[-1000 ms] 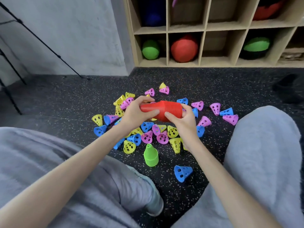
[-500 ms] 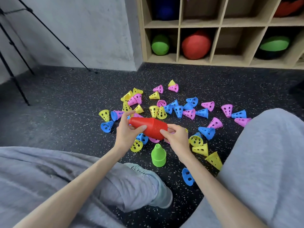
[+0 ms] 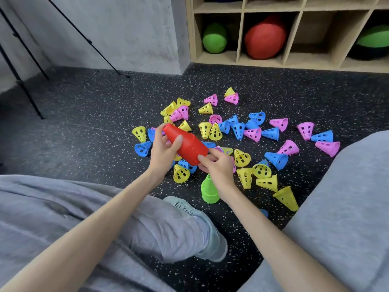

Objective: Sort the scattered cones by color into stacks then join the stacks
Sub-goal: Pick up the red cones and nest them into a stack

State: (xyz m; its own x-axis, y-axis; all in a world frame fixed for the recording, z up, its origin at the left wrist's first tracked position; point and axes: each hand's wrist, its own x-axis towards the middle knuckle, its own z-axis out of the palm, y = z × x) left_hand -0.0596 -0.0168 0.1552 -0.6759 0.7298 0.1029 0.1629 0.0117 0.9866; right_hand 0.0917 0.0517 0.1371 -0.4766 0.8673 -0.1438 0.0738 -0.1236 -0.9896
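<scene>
Tilted now, the red stack [image 3: 186, 144] has dropped from level, narrow end up-left. Left hand [image 3: 163, 151] grips its middle; right hand [image 3: 219, 166] pinches its wide end, above the green stack [image 3: 208, 190] on the floor [image 3: 84, 127].

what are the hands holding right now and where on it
Both hold the red cone stack, tilted above the floor. The left hand grips its middle from the side; the right hand has its grip at the wide base end.

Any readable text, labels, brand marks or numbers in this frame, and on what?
None can be read. The red cone stack, held by the left hand and right hand, shows a faint embossed patch, too blurred to read. The loose cones, green cone stack and shelf balls bear no visible print.
</scene>
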